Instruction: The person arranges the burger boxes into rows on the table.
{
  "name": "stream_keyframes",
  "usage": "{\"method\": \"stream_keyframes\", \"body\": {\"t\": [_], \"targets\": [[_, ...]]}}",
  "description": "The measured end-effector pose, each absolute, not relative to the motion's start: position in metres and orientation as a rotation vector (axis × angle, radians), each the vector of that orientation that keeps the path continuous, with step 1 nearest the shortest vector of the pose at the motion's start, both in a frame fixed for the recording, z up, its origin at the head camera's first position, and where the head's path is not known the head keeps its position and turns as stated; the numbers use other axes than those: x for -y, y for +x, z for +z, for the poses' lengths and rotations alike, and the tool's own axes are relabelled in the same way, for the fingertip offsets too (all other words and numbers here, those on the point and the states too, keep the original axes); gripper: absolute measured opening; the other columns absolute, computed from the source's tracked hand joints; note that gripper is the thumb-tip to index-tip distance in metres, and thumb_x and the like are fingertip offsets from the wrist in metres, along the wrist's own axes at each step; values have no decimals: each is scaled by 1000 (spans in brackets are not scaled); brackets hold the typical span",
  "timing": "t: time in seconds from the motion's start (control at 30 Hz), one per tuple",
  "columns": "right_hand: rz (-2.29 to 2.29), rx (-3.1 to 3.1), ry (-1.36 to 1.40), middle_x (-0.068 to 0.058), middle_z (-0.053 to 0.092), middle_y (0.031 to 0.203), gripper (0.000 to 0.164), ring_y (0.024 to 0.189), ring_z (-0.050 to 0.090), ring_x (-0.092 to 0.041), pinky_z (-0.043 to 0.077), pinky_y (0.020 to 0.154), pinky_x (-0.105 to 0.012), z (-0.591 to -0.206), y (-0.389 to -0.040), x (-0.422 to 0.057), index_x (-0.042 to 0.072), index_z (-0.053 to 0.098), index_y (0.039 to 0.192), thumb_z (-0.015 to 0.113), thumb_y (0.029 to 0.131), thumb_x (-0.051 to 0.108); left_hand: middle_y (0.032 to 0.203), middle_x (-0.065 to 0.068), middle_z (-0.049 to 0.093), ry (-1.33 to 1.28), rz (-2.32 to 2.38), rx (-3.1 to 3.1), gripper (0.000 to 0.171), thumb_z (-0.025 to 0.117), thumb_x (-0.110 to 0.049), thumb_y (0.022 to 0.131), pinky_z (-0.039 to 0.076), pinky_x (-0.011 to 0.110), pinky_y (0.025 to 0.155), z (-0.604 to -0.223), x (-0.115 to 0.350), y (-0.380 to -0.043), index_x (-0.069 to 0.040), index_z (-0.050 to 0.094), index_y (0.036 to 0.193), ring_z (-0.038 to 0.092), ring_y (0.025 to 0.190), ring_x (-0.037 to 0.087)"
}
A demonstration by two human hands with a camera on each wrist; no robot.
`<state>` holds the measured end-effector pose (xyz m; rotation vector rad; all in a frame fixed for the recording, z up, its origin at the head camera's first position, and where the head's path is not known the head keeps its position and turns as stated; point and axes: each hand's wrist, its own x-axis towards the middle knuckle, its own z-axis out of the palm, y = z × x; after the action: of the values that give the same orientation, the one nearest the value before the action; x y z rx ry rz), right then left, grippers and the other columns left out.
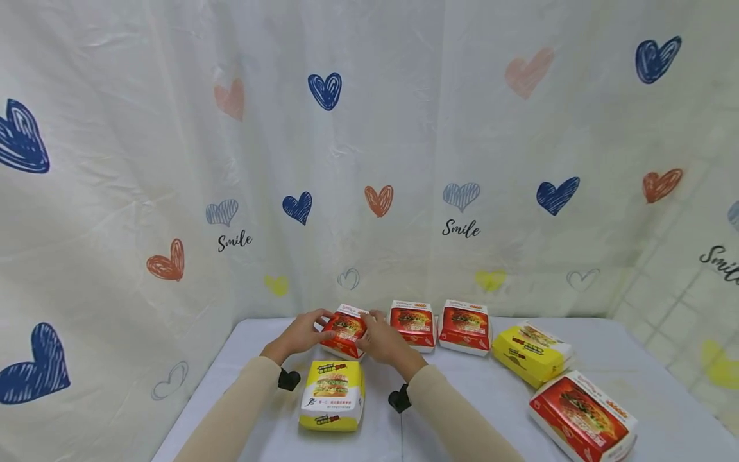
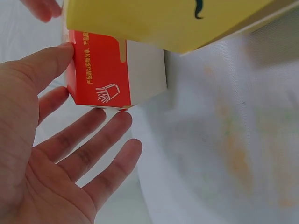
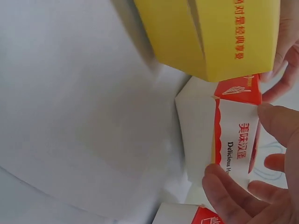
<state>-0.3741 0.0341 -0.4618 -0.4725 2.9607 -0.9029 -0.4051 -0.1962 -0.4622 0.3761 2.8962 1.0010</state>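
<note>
A red-and-white burger box (image 1: 348, 330) stands toward the back of the table, between my two hands. My left hand (image 1: 302, 332) holds its left side, the thumb on the near edge and the fingertips along the side wall. On the opposite side my right hand (image 1: 382, 338) grips it, with thumb and fingers (image 3: 224, 189) against the white side panel printed with lettering. Closer to me sits a yellow burger box (image 1: 332, 394), between my forearms; it covers part of the red box (image 2: 100, 70) in the left wrist view.
Right of my hands, two more red burger boxes (image 1: 412, 325) (image 1: 464, 326) stand side by side. Farther right, a yellow box (image 1: 532, 353) lies at an angle, with another red box (image 1: 583, 416) nearer me. A white curtain (image 1: 369, 147) with hearts hangs behind the white table (image 1: 231, 385).
</note>
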Motion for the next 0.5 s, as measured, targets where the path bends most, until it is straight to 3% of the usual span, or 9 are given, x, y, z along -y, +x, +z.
{"method": "stream_keyframes", "body": {"t": [0.23,0.5], "targets": [[-829,-2959,-435,-19,30,165,73,133,54,-42,50,104,-58,-459,-376,-32,12,44,154,74,93,40,125,9,67,382,1002,-2903,47,75,-35,93,58,44,90,-464,197,-407,-20,61,135,64,103,22],[-850,-2916,-396,-22,29,164,75,127,56,-40,51,103,-57,-461,-378,-29,10,42,154,74,93,42,125,9,67,357,1001,-2910,46,74,-38,94,58,44,90,-468,198,-410,-20,61,134,64,104,22]]}}
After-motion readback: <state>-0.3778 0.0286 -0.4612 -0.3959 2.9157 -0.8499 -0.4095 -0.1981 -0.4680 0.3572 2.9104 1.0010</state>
